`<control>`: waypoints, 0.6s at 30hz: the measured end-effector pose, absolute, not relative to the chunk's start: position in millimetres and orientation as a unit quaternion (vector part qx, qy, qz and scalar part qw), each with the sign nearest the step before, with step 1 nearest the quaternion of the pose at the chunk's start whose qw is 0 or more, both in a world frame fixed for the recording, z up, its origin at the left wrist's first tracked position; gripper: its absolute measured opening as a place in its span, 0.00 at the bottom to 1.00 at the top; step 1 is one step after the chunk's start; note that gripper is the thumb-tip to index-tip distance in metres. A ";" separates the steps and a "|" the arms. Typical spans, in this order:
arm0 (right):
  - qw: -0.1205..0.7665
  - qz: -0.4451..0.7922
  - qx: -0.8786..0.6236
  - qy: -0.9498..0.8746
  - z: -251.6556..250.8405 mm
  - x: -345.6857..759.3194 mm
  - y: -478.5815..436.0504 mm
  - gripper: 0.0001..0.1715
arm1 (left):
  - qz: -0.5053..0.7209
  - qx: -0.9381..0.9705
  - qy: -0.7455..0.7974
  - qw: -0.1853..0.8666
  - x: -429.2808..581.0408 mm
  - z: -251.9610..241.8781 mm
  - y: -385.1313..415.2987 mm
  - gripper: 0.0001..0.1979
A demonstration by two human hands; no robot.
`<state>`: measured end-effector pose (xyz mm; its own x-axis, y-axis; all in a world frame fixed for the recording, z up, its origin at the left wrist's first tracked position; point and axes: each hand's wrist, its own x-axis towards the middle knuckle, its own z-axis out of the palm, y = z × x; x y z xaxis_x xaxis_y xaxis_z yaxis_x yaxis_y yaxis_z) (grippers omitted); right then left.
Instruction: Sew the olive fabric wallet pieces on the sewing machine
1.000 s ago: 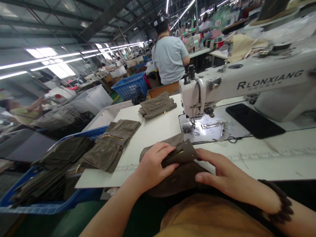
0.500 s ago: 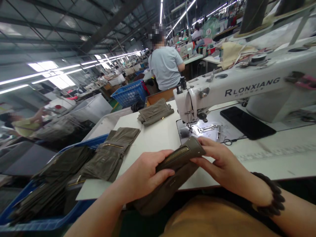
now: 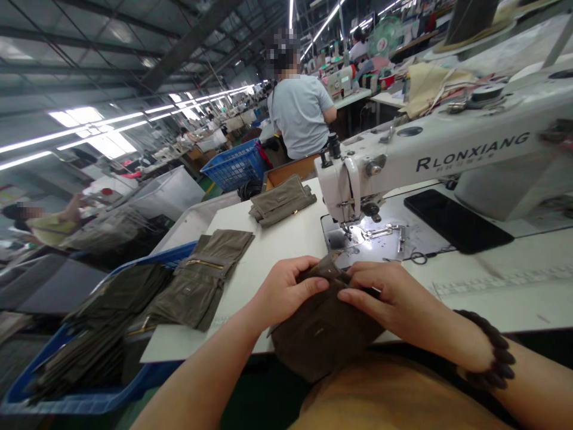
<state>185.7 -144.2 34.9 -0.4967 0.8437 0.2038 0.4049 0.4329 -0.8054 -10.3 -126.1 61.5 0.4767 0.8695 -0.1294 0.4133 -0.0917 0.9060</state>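
Observation:
Between my two hands is an olive-brown fabric pouch (image 3: 329, 328), its top edge up near the sewing machine and its body hanging over the table's front edge. My left hand (image 3: 289, 292) pinches the upper left of the fabric, thumb on the near face. Gripping the upper right is my right hand (image 3: 380, 295), with a dark beaded bracelet on the wrist. A small pale label mark shows on the pouch's near face. The pouch's zipper is hidden in the folds. Just beyond the hands stands the white sewing machine (image 3: 353, 185), needle area lit.
A black phone (image 3: 456, 221) and small scissors (image 3: 419, 257) lie right of the needle plate. Olive pieces rest on the white table (image 3: 286, 239): a folded one (image 3: 284, 200) and a zippered one (image 3: 201, 275). A blue basket (image 3: 134, 394) holds stacked pieces. A seated co-worker (image 3: 299, 113) is ahead.
The pouch has been turned and spread, so its brass zipper no longer shows and more of its labelled face does. Both hands have come closer together at its top edge.

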 end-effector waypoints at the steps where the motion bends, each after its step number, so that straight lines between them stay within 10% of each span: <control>1: 0.298 0.352 -0.400 -0.792 34.7 187.9 -143.3 0.18 | 0.231 0.691 0.467 0.501 -10.6 61.1 -126.1 0.13; 18: 0.269 0.322 -0.410 -0.810 34.7 189.1 -140.1 0.22 | 0.267 0.663 0.500 0.489 -2.2 57.1 -124.6 0.12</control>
<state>189.1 -140.1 34.7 -0.5187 0.8377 0.1709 0.4913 0.4556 -0.7423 -2.2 -124.6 57.1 0.3570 0.9241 -0.1361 0.4026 -0.0207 0.9151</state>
